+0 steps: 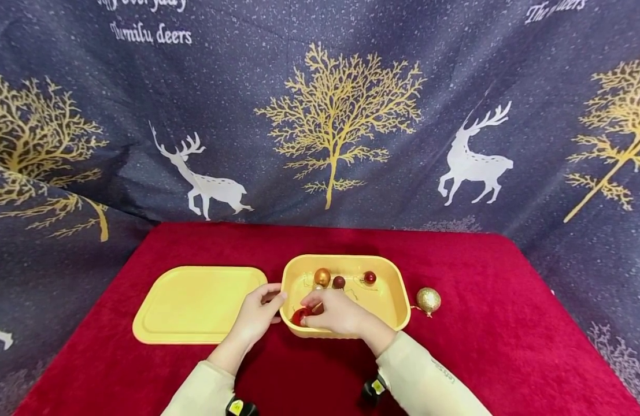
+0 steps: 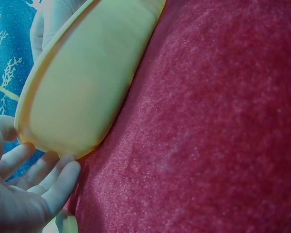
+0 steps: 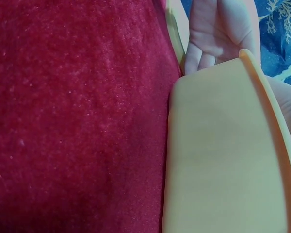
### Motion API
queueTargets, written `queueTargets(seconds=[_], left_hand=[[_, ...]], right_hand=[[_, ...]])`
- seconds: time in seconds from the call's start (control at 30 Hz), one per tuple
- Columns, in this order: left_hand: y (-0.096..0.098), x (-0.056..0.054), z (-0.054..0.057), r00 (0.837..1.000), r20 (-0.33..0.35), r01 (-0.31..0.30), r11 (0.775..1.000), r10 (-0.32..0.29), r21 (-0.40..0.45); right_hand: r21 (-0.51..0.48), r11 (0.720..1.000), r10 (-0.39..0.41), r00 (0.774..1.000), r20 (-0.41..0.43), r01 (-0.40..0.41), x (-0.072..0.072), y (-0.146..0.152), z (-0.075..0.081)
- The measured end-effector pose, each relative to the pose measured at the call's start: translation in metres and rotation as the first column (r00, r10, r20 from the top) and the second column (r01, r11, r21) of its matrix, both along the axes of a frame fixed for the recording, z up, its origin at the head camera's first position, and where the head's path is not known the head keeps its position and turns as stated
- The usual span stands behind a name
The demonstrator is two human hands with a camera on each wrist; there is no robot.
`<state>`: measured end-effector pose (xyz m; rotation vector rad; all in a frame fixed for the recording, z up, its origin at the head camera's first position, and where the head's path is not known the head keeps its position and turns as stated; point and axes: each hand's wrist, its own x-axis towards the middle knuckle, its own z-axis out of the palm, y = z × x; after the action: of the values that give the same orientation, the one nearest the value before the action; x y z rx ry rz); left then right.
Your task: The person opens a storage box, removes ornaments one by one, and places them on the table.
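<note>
Between the hands [image 1: 259, 312] [image 1: 337, 313], a red bauble [image 1: 299, 316]

The backdrop [image 1: 226, 81] reads "everyday" and "milu deers" at upper left, "deers" at upper right; lower-right sleeve [image 1: 421, 375] lettering is illegible.

1. Your left hand [image 1: 258, 313] rests fingertips against the left end of the yellow box [image 1: 384, 297].
2. Your right hand [image 1: 335, 312] dips inside the box, fingers pinched.
3. Both forearms [image 1: 421, 370] reach from the box's near side.
</note>
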<state>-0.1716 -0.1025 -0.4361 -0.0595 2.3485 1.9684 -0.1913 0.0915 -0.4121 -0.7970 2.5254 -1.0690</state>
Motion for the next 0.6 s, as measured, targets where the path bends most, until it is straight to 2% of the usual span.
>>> queueTargets(seconds=[0.23,0.6], left_hand=[[-0.0004,0.0007,-0.0002,1.000,0.006,-0.008,1.000,0.008,0.010],[0.0003,-0.0011,-0.0007,1.000,0.009,-0.011,1.000,0.011,0.011]], right_hand=[[0.018,1.000,0.016,1.000,-0.006,-0.016,-0.0015,-0.0018,-0.0012],[0.001,0.999,-0.053,0.998,-0.024,0.053,-0.0012,0.0055,-0.0005]])
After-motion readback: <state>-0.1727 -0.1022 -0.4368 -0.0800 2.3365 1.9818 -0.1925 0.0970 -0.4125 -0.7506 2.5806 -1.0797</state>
